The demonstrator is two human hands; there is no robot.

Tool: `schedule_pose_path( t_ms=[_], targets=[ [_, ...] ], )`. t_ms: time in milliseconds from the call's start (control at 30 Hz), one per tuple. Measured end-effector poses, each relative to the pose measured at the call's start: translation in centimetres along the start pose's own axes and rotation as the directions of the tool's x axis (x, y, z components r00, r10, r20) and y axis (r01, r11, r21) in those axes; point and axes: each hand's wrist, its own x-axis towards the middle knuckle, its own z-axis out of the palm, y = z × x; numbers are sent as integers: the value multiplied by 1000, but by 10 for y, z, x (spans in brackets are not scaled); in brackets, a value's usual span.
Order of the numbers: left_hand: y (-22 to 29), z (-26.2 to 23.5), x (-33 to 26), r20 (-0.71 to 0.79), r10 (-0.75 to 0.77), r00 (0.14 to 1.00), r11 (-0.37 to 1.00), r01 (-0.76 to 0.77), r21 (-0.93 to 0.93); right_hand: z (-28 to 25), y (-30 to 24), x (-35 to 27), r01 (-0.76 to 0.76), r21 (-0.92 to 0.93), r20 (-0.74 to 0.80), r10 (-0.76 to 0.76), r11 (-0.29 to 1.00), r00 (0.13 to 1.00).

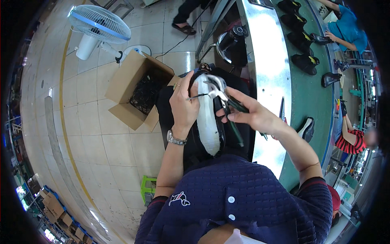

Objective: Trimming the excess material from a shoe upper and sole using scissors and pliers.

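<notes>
A shoe with a long white underside (207, 126) and black sides lies bottom up across my lap, its length running away from me. My left hand (185, 103), watch at the wrist, grips the shoe's left side with its fingers closed. In my right hand (254, 114) is a pair of pincers (218, 88) with a silver head and dark green handles. The curved jaws rest over the white underside near its far end. A thin dark strip (199, 95) reaches from the left thumb to the jaws; whether they bite it I cannot tell.
An open cardboard box (122, 87) of black scraps stands left of my legs, with a fan (99, 26) beyond. On my right runs a metal ledge (270, 77) beside a green conveyor (300, 91) bearing several black shoes (305, 64). Other people work across it.
</notes>
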Motion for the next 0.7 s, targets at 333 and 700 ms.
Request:
schedule_pose_path(
  t_ms=[333,700],
  targets=[
    [-10,7,-1,2,38,999,991,-37,-128,2,-8,20,-371,194,-77,391,908,917],
    [-19,-11,9,157,102,982,977,-69,-203,12,23,14,-169,-213,-208,125,962,970]
  ],
)
